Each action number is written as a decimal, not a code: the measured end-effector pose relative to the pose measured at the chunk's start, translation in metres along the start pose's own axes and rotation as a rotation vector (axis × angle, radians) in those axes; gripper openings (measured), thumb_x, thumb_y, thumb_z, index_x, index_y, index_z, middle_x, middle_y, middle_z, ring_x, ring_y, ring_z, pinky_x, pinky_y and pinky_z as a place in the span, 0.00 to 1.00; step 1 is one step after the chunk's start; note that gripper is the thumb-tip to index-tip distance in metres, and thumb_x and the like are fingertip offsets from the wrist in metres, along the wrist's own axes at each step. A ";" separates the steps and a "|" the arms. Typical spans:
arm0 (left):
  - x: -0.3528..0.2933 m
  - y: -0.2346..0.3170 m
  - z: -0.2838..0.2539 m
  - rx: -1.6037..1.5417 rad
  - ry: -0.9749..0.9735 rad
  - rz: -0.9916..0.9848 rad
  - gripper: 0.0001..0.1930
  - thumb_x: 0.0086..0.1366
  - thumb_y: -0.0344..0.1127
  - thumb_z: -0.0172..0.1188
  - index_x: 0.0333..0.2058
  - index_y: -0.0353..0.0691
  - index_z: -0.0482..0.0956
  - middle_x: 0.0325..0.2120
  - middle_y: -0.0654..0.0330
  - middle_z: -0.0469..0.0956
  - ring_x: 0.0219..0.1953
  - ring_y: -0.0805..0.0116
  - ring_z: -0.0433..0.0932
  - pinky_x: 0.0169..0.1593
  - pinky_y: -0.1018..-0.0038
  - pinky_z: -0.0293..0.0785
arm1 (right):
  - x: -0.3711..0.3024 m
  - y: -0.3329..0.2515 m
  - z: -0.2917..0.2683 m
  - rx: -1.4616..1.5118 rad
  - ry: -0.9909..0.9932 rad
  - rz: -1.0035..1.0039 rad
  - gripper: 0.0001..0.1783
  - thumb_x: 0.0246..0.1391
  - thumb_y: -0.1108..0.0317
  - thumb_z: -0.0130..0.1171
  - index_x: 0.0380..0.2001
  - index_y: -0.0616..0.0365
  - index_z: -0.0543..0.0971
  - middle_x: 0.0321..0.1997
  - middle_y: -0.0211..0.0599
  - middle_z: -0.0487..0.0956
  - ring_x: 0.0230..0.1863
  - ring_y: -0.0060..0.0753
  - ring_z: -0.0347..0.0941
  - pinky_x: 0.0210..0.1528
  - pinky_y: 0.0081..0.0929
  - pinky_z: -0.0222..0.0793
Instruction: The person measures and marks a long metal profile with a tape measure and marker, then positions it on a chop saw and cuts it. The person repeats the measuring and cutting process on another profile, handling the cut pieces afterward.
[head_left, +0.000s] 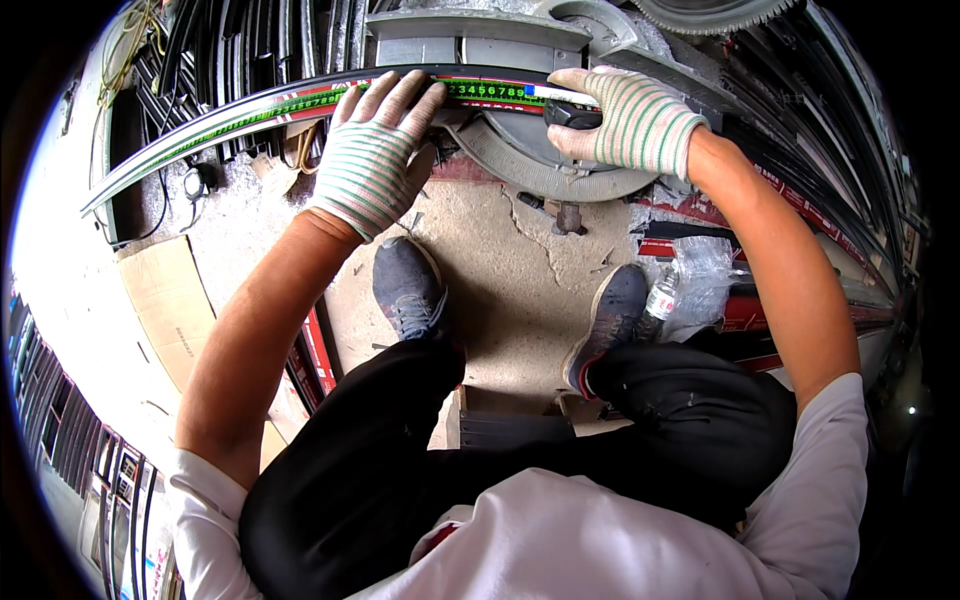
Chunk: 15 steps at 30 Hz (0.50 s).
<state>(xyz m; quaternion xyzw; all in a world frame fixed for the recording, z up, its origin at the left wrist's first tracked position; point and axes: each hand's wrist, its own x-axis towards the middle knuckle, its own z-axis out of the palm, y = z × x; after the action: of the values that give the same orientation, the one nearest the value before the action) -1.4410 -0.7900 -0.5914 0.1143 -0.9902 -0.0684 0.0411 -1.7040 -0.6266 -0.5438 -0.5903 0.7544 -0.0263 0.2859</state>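
Observation:
A green tape measure blade (487, 91) runs along a long dark profile strip (500, 74) with red film, laid across a metal saw base. My left hand (375, 150), in a white glove with green stripes, lies over the blade and strip, fingers spread and pressing down. At the blade's right end my right hand (635, 120), gloved the same way, closes round the black tape measure case (572, 112). A white marker pen (560, 95) with a blue end is also in its fingers, lying over the blade. Part of the case is hidden by the glove.
A toothed saw blade (715, 12) shows at the top right. Dark profiles (270, 40) are piled behind the left hand, and more lie at the right. On the floor are cardboard (170, 310), a plastic bottle (660, 297) and clear wrap (703, 275).

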 end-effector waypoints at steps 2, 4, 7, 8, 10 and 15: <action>0.002 0.003 0.002 -0.006 -0.020 -0.011 0.33 0.66 0.41 0.62 0.69 0.48 0.66 0.67 0.50 0.67 0.69 0.47 0.64 0.73 0.48 0.54 | 0.000 0.000 0.000 0.004 -0.001 0.005 0.43 0.52 0.38 0.65 0.61 0.60 0.76 0.49 0.57 0.82 0.51 0.54 0.80 0.56 0.42 0.74; 0.003 0.005 0.005 0.002 -0.012 -0.020 0.34 0.65 0.42 0.62 0.69 0.48 0.66 0.67 0.50 0.67 0.69 0.47 0.64 0.73 0.48 0.54 | 0.000 0.001 0.003 0.021 0.009 0.012 0.43 0.52 0.39 0.65 0.61 0.60 0.76 0.49 0.57 0.82 0.51 0.54 0.80 0.56 0.42 0.74; 0.006 0.008 0.008 -0.013 -0.017 -0.038 0.36 0.64 0.42 0.63 0.70 0.48 0.65 0.67 0.49 0.66 0.70 0.47 0.63 0.74 0.47 0.52 | 0.000 0.002 0.001 0.038 -0.014 0.008 0.43 0.52 0.39 0.65 0.62 0.60 0.76 0.49 0.56 0.81 0.52 0.54 0.80 0.57 0.42 0.74; 0.006 0.010 0.009 -0.022 -0.022 -0.048 0.37 0.63 0.42 0.64 0.70 0.49 0.65 0.68 0.49 0.66 0.70 0.47 0.63 0.74 0.47 0.52 | 0.000 0.001 0.000 0.029 -0.014 0.010 0.43 0.52 0.39 0.65 0.62 0.60 0.76 0.50 0.56 0.81 0.52 0.54 0.80 0.57 0.42 0.74; 0.008 0.013 0.007 -0.025 -0.034 -0.063 0.38 0.63 0.43 0.64 0.71 0.50 0.64 0.68 0.48 0.64 0.70 0.46 0.62 0.74 0.46 0.51 | -0.001 -0.001 -0.001 0.013 -0.011 0.011 0.42 0.52 0.39 0.65 0.62 0.59 0.76 0.50 0.55 0.81 0.52 0.54 0.80 0.57 0.41 0.74; 0.013 0.021 0.008 -0.010 -0.063 -0.071 0.40 0.61 0.43 0.65 0.72 0.54 0.62 0.69 0.47 0.62 0.71 0.46 0.60 0.74 0.45 0.50 | -0.001 0.005 0.006 0.010 0.025 0.005 0.43 0.52 0.38 0.64 0.62 0.59 0.76 0.51 0.55 0.81 0.53 0.53 0.79 0.58 0.42 0.74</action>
<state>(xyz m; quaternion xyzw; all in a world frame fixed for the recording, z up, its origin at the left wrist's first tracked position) -1.4593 -0.7717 -0.5956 0.1468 -0.9860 -0.0784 0.0080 -1.7058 -0.6221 -0.5503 -0.5867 0.7592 -0.0369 0.2793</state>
